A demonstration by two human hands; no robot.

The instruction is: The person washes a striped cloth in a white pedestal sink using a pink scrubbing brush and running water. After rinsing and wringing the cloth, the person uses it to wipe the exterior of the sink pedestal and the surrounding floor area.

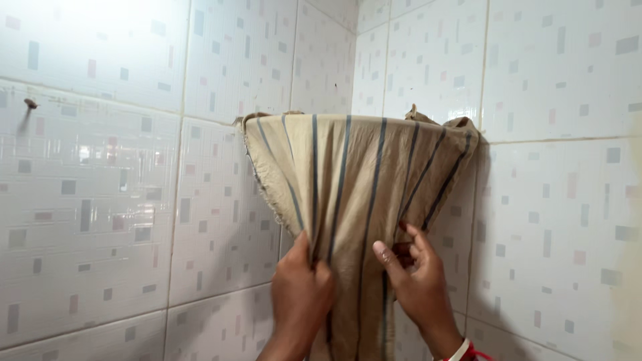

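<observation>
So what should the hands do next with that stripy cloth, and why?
Probably pull gently down. Both the left hand and the right hand pinch the striped cloth near its bunched lower part, while its top drapes over something in the tiled corner.

Tiled corner walls (100, 200) hem striped cloth (354, 174); space below open.

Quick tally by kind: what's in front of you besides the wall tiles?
Striped cloth: 1, draped over the corner, gripped by the left hand and right hand
Hands: 2
Wall peg: 1
Red wristband: 1, on the right wrist
Total: 5
</observation>
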